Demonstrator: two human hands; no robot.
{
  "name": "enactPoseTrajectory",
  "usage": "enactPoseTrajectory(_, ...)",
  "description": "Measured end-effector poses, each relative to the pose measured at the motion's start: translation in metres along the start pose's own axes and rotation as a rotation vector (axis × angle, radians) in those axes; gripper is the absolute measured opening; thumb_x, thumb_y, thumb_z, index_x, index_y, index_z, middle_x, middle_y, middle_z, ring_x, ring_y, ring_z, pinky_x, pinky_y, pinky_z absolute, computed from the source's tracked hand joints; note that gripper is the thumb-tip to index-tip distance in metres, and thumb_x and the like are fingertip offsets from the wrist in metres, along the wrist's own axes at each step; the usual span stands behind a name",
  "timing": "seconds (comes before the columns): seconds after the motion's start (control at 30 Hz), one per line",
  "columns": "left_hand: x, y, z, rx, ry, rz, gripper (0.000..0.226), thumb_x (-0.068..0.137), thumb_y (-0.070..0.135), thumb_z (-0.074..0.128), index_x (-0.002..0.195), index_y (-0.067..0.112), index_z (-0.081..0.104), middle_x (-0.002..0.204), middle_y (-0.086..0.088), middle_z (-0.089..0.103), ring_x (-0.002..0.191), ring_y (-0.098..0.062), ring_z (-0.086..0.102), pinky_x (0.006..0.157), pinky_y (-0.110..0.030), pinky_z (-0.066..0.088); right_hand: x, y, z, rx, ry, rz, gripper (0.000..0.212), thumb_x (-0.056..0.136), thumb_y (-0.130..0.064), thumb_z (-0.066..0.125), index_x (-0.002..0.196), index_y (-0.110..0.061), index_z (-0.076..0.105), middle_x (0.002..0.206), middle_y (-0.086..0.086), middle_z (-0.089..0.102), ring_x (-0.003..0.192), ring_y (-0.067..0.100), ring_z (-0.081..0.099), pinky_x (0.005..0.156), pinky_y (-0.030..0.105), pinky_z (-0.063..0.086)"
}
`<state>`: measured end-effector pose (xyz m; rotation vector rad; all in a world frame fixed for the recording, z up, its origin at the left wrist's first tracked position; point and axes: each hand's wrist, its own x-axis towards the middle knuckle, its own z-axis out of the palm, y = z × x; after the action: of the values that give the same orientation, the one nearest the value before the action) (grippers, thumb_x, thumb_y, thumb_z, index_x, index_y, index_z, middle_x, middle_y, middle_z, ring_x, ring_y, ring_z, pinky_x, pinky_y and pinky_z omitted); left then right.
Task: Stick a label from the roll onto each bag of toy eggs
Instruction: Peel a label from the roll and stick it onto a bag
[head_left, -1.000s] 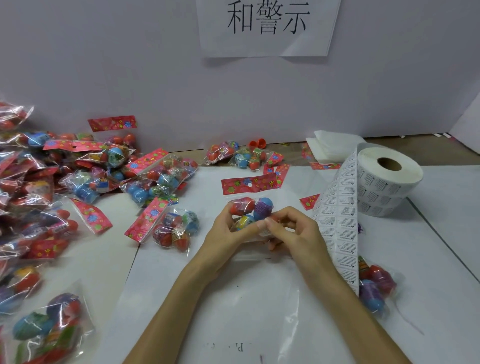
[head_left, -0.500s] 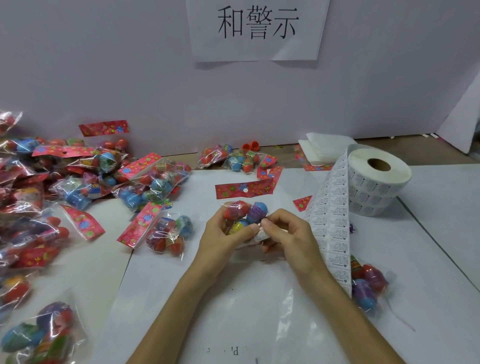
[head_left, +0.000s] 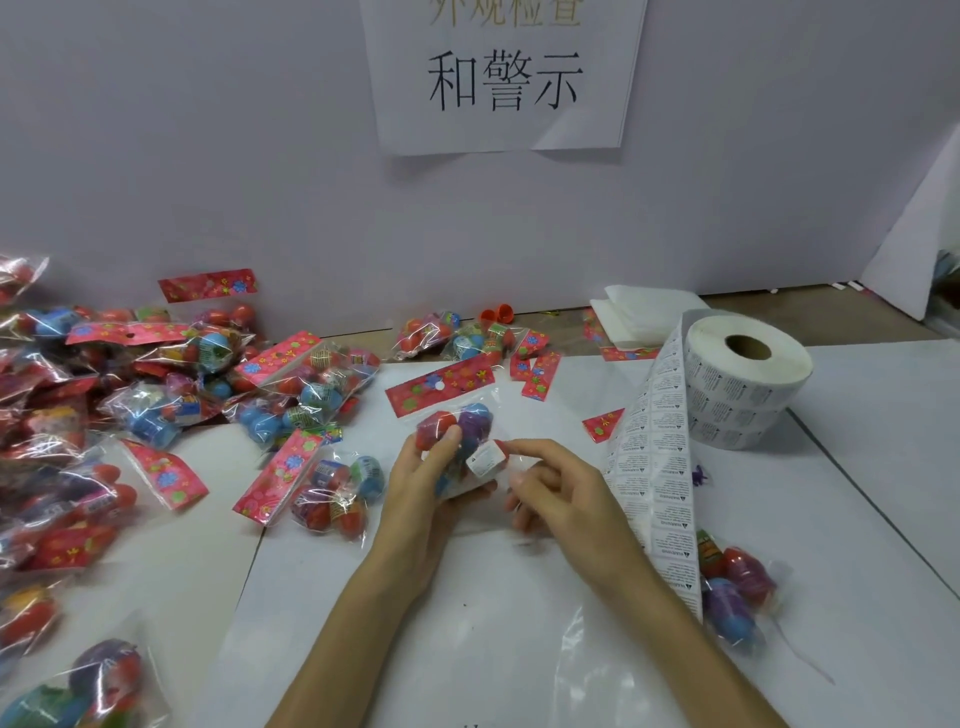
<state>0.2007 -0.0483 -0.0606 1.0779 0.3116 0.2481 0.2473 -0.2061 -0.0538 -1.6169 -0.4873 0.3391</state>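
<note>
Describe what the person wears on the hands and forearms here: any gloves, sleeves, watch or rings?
Nothing is worn that the head view shows. The left hand and right hand are bare, with no gloves and no visible rings. The left forearm and right forearm are bare down to the bottom edge of the frame: no sleeve cuffs, watch or bracelet in sight.

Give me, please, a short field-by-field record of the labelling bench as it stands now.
Held item: bag of toy eggs, red header card on top, gripped by the left hand
Label: white label on the bag's front
Right hand: right hand, index fingertip at the label's edge
Supply: label roll on end on the table, its strip hanging beside the right forearm
Other stock: pile of bags at left; single bag right of the forearm
</note>
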Motion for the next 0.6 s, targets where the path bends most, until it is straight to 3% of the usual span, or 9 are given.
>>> enactPoseTrajectory(0.1,-0.001,0.003,0.001,-0.027,0.018,-0.006,0.048,0.088,0.038,0.065,0.129,0.012,0.064,0.115,-0.015,0.075,0.092,-0.020,0.075,0.072,-0.031,0.061,-0.001,-0.004,-0.004,-0.125,0.032,-0.038,0.026,0.098,-0.010,0.062,0.112,-0.029,0.072,0.069,0.004,0.067,0.057,0.012,0.060,0.059,0.027,0.052)
enactPoseTrajectory(0.2,-0.003,0.005,0.003,0.033,-0.017,-0.035,0.047,0.084,0.038,0.069,0.126,0.016,0.065,0.111,-0.005,0.077,0.094,-0.019,0.076,0.072,-0.034,0.062,0.001,-0.010,-0.018,-0.119,0.173,-0.077,0.017,0.097,-0.012,0.064,0.100,-0.023,0.075,0.071,0.000,0.068,0.054,0.010,0.059,0.058,0.024,0.050)
enactPoseTrajectory(0.3,-0.004,0.005,0.004,0.153,-0.093,-0.054,0.042,0.081,0.040,0.080,0.119,0.027,0.071,0.114,-0.001,0.076,0.101,-0.019,0.074,0.070,-0.033,0.060,0.007,-0.020,-0.034,-0.134,0.241,-0.067,0.021,0.096,-0.023,0.068,0.115,-0.031,0.067,0.093,-0.006,0.067,0.065,0.008,0.067,0.067,0.026,0.053)
enactPoseTrajectory(0.43,-0.010,0.008,0.003,0.335,-0.255,-0.035,0.044,0.067,0.055,0.078,0.108,0.041,0.074,0.113,0.000,0.075,0.104,-0.021,0.073,0.072,-0.026,0.056,0.020,-0.041,-0.046,-0.291,-0.049,0.100,0.055,0.092,-0.049,0.066,0.143,-0.038,0.046,0.124,-0.009,0.061,0.075,0.008,0.071,0.069,0.023,0.056)
enactPoseTrajectory(0.5,-0.011,0.006,0.002,0.394,-0.352,-0.007,0.045,0.070,0.054,0.078,0.112,0.037,0.074,0.115,-0.003,0.076,0.105,-0.024,0.073,0.077,-0.027,0.058,0.024,-0.048,-0.052,-0.357,-0.188,0.117,0.049,0.093,-0.045,0.068,0.138,-0.030,0.056,0.120,-0.005,0.066,0.079,0.013,0.072,0.072,0.027,0.061)
enactPoseTrajectory(0.6,-0.010,0.002,-0.001,0.422,-0.342,0.006,0.048,0.069,0.054,0.080,0.113,0.035,0.075,0.115,-0.005,0.076,0.105,-0.027,0.074,0.079,-0.031,0.061,0.026,-0.049,-0.059,-0.386,-0.253,0.096,0.026,0.097,-0.025,0.069,0.117,-0.009,0.070,0.093,0.001,0.074,0.073,0.015,0.071,0.071,0.032,0.061)
